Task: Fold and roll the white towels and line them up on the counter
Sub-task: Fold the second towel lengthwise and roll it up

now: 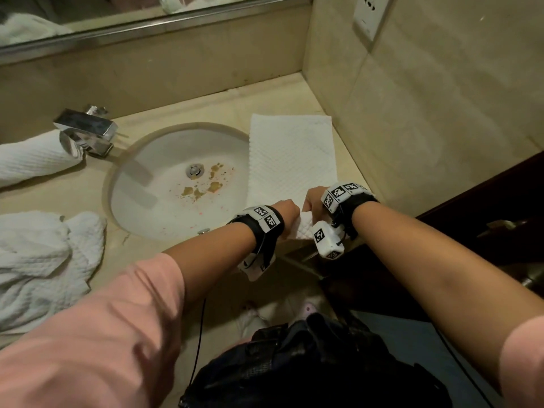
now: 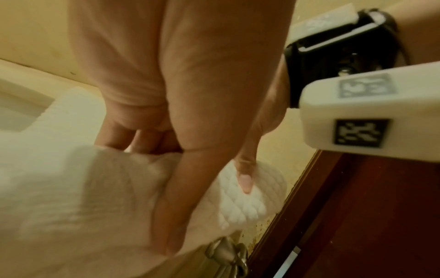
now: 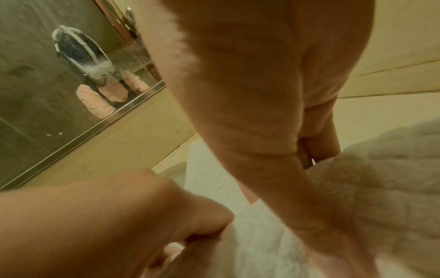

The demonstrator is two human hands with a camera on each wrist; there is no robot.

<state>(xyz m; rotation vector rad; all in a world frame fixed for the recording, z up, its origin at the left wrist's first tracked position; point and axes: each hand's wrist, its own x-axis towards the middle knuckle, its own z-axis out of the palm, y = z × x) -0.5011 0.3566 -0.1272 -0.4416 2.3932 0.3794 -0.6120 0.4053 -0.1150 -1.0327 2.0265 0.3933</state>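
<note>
Fingers (image 2: 245,180) of both hands clamp the near end of the folded white waffle-weave towel (image 1: 291,160); its length runs away across the bench (image 1: 347,160), so rolling goes far.

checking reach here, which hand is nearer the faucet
Left. The left hand grips the folded towel's near end on the sink side, toward the faucet; the right hand grips beside it, farther right.

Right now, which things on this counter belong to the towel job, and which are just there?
Job:
- flat folded white quilted towel, near end gripped by left hand and right hand
- rolled white towel
- crumpled white towel pile
- beige stone counter

Just there:
- chrome faucet
- stained white sink basin
- wall outlet
</note>
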